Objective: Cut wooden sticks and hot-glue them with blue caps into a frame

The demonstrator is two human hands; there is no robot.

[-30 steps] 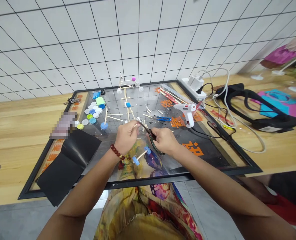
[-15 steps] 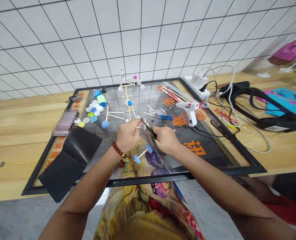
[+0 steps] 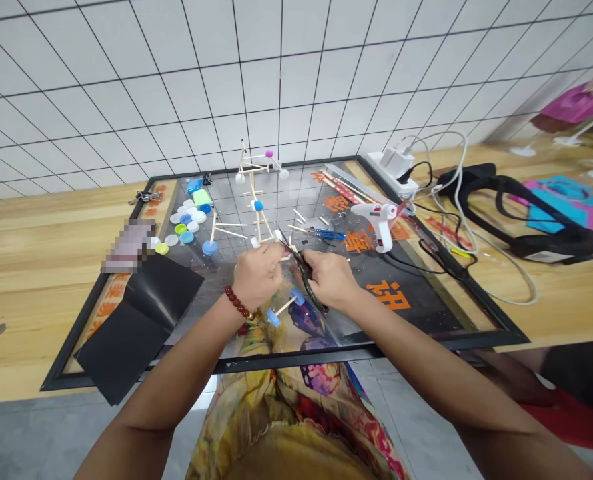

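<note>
My right hand (image 3: pixel 332 279) grips a pair of dark-handled scissors (image 3: pixel 307 280), whose blades point up and left toward my other hand. My left hand (image 3: pixel 259 275), with a beaded bracelet at the wrist, is closed in a pinch; a short pale wooden stick barely shows at its fingertips, by the blades. Below both hands lies a stick axle (image 3: pixel 285 307) with a blue bottle cap at each end. Beyond them stands a stick structure (image 3: pixel 259 206) with coloured caps. To its left, another stick piece (image 3: pixel 214 230) rises from a blue cap.
Loose bottle caps (image 3: pixel 187 237), a black sheet (image 3: pixel 126 333) and a blurred-out flat object (image 3: pixel 129 245) are at left. On the right are a hot glue gun (image 3: pixel 382 223), a blue-handled tool (image 3: pixel 331 234), a power strip (image 3: pixel 391 175), cables and a black headset (image 3: pixel 551 247). Cut sticks lie mid-board.
My left hand has shifted slightly right, closer to the scissors. Less of the stick shows at its fingertips. The scissors blades look closer together, and the view has moved a little.
</note>
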